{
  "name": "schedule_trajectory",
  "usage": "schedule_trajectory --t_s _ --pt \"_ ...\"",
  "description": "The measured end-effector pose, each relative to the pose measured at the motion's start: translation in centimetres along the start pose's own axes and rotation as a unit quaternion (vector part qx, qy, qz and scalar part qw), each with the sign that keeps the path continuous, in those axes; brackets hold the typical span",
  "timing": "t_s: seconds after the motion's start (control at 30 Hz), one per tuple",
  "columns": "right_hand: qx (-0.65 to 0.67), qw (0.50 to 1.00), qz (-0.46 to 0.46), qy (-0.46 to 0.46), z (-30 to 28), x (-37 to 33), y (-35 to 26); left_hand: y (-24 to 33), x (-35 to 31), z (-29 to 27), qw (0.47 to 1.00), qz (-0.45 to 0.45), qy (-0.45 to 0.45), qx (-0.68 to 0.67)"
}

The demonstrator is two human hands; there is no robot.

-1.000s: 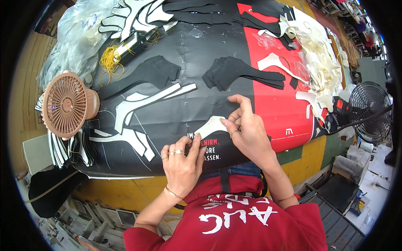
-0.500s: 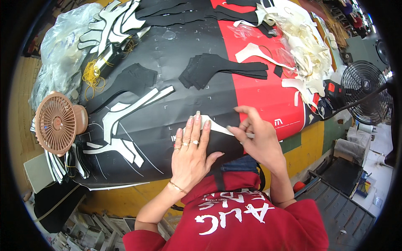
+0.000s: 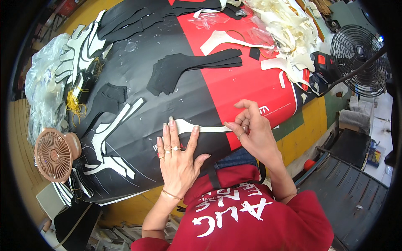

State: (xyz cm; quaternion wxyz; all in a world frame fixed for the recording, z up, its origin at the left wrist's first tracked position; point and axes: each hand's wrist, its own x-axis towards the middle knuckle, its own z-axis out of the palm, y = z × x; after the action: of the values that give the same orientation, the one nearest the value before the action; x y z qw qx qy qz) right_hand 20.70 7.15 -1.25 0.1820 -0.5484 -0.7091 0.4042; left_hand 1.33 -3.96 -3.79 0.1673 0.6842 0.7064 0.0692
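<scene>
A white cut piece (image 3: pixel 205 129), broad at one end and drawn out into a narrow strip, lies on the mat near the front edge. My left hand (image 3: pixel 178 161) is flat with fingers spread, its fingertips covering part of the broad end. Thumb and index finger of my right hand (image 3: pixel 253 131) pinch the strip close to its far right end. Left of my left hand lie more white cut pieces with black edges (image 3: pixel 113 166). Beyond my hands rests a stack of black cut pieces (image 3: pixel 176 69) of similar shape.
The black and red mat (image 3: pixel 226 92) covers the table. A small pink fan (image 3: pixel 54 154) stands at left, a black fan (image 3: pixel 360 60) at right. Cream scraps (image 3: pixel 284 31) are heaped at the back right. Plastic bags (image 3: pixel 48 83) and yellow bands (image 3: pixel 75 106) lie at left.
The whole view has shifted and turned a little. My right hand has slid rightward along the strip, away from the broad end. My left hand stays flat on the piece.
</scene>
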Motion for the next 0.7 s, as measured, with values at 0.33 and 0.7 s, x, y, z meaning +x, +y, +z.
schedule_trajectory --t_s 0.33,0.7 --pt "-0.063 0.993 -0.092 0.039 0.8 -0.5 1.1 0.0 0.0 -0.2 1.000 -0.003 0.003 0.004" --pt "-0.008 0.994 -0.069 0.087 -0.2 -2.6 1.7 0.0 0.0 0.1 1.000 -0.008 0.002 0.010"
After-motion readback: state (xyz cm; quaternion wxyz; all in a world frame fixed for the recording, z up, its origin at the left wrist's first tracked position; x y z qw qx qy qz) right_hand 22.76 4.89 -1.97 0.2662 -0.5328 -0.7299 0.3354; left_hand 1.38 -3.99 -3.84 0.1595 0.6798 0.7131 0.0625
